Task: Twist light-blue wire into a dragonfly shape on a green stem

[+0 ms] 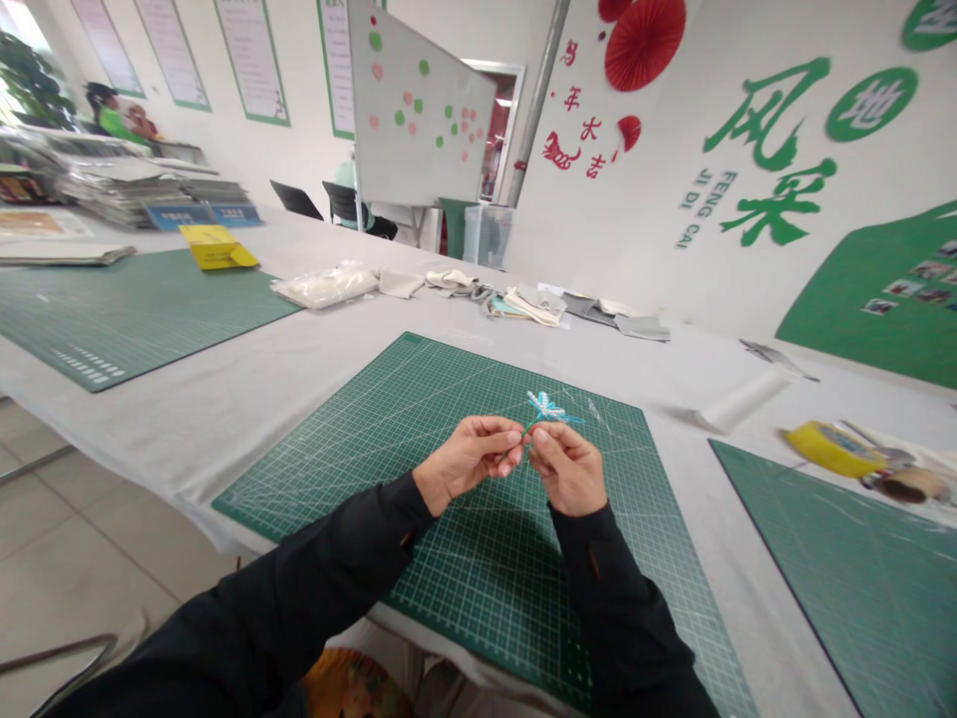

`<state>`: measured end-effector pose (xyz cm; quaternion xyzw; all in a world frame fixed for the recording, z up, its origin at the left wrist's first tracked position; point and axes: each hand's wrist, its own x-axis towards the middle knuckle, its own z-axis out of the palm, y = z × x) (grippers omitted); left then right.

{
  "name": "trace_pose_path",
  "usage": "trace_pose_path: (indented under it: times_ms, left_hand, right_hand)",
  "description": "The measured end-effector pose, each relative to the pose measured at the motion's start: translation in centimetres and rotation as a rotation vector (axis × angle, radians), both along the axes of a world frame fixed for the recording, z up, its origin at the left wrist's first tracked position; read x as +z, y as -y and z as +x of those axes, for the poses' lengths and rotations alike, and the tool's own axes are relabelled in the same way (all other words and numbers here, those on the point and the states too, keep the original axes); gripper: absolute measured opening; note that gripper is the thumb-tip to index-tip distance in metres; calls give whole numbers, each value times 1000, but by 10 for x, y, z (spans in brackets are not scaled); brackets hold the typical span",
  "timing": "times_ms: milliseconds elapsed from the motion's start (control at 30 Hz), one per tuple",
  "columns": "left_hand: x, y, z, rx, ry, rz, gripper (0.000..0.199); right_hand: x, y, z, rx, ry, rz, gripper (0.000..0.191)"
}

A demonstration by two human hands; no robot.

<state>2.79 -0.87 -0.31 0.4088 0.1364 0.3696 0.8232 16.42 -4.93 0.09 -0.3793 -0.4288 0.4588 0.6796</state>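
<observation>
Hands [478, 452] [568, 467] holding blue flower [548, 407], wall lettering "FENG CAI" [724, 194]

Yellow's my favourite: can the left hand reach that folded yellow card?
Probably not: the left hand is pinching a thin green flower stem, and the folded yellow card lies well away, at the far edge of the left green mat.

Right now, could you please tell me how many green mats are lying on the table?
3: the left mat, cut off by the picture's edge; the middle mat, below the left hand and right hand; the right mat, also cut off. Others may be hidden.
</observation>
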Motion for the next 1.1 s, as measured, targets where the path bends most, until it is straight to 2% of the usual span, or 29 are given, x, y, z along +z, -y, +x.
trace_pose_path:
  times_ms: [167, 267, 467, 567, 733, 900, 1100]
  left_hand:
    - [0, 0, 0, 23, -16, -1, 25]
    - [2, 1, 2, 79, -54, 31, 26]
    - [4, 6, 7, 261, -164, 218, 27]
    - [6, 8, 9, 302, -185, 263, 27]
    - [7, 9, 8, 305, -205, 291, 25]
    - [5, 8, 8, 288, -181, 260, 25]
    - [3, 4, 2, 131, -120, 166, 24]
  right_hand:
    - [-2, 0, 2, 9, 16, 8, 16]
    - [-5, -1, 4, -14, 54, 11, 16]
    - [-10, -3, 7, -145, 121, 9, 18]
    - [-11, -2, 8, -174, 149, 10, 18]
    - [-9, -1, 8, -208, 210, 18, 21]
    - [-9, -1, 7, -195, 177, -4, 18]
    - [-7, 0, 7, -126, 123, 1, 17]
